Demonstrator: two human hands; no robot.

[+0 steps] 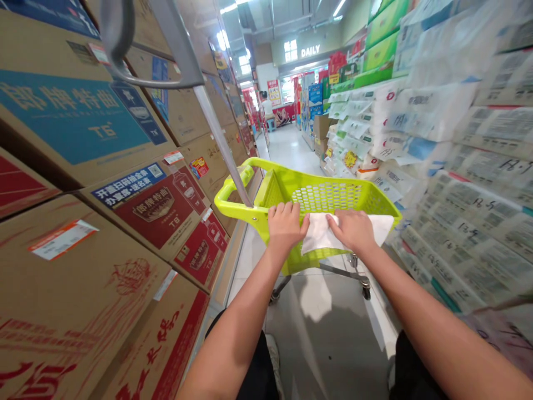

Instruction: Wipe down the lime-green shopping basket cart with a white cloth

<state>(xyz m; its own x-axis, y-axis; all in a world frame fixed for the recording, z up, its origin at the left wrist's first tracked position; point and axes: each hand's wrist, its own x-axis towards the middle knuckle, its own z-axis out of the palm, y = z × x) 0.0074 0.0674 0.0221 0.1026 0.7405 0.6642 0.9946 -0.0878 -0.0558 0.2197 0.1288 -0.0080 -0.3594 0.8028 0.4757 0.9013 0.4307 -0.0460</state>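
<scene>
hands (pixel 285 225) (pixel 352 229) grip closed on cart rim (pixel 250 213), white cloth (pixel 322 233).

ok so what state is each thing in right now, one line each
left hand: closed over the near rim of the cart, fingers curled
right hand: pressed flat on the white cloth, fingers bent
white cloth: draped over the cart's near rim, partly under the right hand
green cart: upright on its wheels in the aisle, what shows of the basket is empty
cardboard boxes: closed, stacked along the left
paper packs: wrapped, stacked along the right
</scene>
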